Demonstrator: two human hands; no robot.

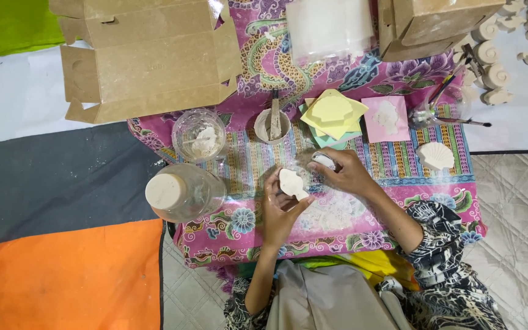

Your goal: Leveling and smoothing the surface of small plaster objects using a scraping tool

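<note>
My left hand (pixel 278 211) holds a small white plaster figure (pixel 293 184) above the patterned pink cloth (pixel 392 183). My right hand (pixel 344 173) is closed around a small white and dark object (pixel 324 161), right beside the figure. White dust lies on the cloth under both hands. A white shell-shaped casting (pixel 436 155) lies to the right of my right hand. Another white casting rests on a pink paper square (pixel 386 118).
A stack of yellow and green paper squares (pixel 332 116), a small cup with a stick (pixel 272 125), a clear cup of white powder (pixel 199 134) and a clear jar with a beige lid (pixel 181 192) sit nearby. Cardboard boxes (pixel 148 58) lie behind. More white castings (pixel 493 58) stand top right.
</note>
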